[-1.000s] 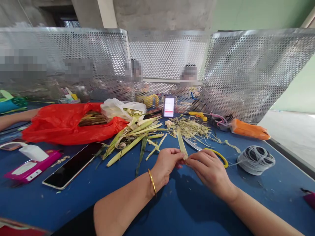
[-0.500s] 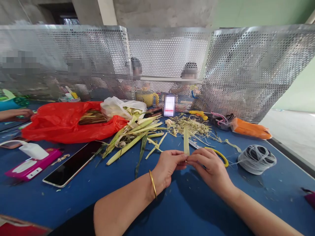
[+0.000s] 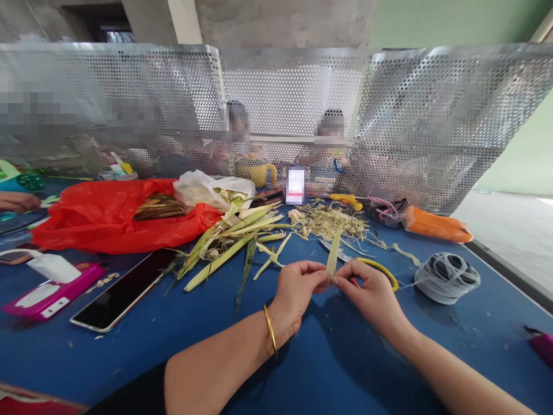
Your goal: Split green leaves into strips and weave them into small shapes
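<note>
I see left hand (image 3: 298,294) and right hand (image 3: 374,297) together, fingertips pinching the near end of a pale strip (image 3: 334,253) | strip stands above the worktop (image 3: 328,374), tip toward the far side | scissors (image 3: 382,270) just beyond right hand, partly hidden | twine ball (image 3: 448,278) right | husks (image 3: 222,262) left | shreds (image 3: 330,221) far

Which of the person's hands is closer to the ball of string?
Right. The right hand is to the left of the ball of string, not touching it. The left hand is farther away, on the right hand's other side.
</note>
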Demonstrator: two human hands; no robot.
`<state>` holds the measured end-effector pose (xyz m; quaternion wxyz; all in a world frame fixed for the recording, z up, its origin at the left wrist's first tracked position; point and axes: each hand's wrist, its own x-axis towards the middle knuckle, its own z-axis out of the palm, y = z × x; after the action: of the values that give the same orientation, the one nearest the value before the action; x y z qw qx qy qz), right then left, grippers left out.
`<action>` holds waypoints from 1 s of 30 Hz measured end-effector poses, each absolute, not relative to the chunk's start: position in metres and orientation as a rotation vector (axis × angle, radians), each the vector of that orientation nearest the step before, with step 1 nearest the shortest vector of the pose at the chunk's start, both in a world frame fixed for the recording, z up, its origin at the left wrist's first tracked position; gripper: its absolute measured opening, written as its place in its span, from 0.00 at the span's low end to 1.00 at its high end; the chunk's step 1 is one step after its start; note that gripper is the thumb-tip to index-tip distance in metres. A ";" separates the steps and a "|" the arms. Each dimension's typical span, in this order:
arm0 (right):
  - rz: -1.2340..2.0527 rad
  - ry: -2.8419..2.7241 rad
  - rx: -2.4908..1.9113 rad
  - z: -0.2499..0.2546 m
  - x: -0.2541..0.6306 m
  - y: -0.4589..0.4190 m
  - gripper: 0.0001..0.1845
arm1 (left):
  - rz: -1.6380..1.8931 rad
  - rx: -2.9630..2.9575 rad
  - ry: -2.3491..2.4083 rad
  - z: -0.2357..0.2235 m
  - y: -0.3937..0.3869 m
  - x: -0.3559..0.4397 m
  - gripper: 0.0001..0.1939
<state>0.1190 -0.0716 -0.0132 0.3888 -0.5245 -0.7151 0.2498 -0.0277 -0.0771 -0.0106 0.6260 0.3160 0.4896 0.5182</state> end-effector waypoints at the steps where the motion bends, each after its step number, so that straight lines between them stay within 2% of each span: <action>1: 0.650 -1.797 -1.330 -0.014 0.119 -0.071 0.08 | 1.180 0.725 1.124 -0.010 -0.077 -0.028 0.02; 4: 0.760 -1.716 -1.285 -0.017 0.118 -0.069 0.06 | 1.150 0.737 1.125 -0.008 -0.077 -0.028 0.02; 8: 0.851 -1.705 -1.255 -0.020 0.117 -0.069 0.09 | 1.124 0.785 1.138 -0.008 -0.078 -0.028 0.02; 12: 0.822 -1.687 -1.303 -0.024 0.118 -0.069 0.10 | 1.118 0.900 1.119 -0.015 -0.077 -0.029 0.08; 18: 0.818 -1.664 -1.375 -0.022 0.118 -0.069 0.13 | 1.108 0.986 1.169 -0.019 -0.074 -0.033 0.02; 22: 1.088 -1.541 -1.251 -0.012 0.116 -0.070 0.12 | 1.092 0.957 1.111 -0.015 -0.073 -0.034 0.04; 25: 1.308 -1.389 -1.168 -0.007 0.116 -0.070 0.18 | 0.999 0.857 1.042 -0.013 -0.074 -0.034 0.08; 30: 1.316 -1.404 -1.138 -0.012 0.117 -0.067 0.21 | 0.958 0.874 1.019 -0.013 -0.073 -0.036 0.10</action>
<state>0.1172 -0.0674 -0.0118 0.4376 -0.4577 -0.5646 0.5294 -0.0364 -0.0734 -0.0128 0.6787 0.3893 0.4536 0.4266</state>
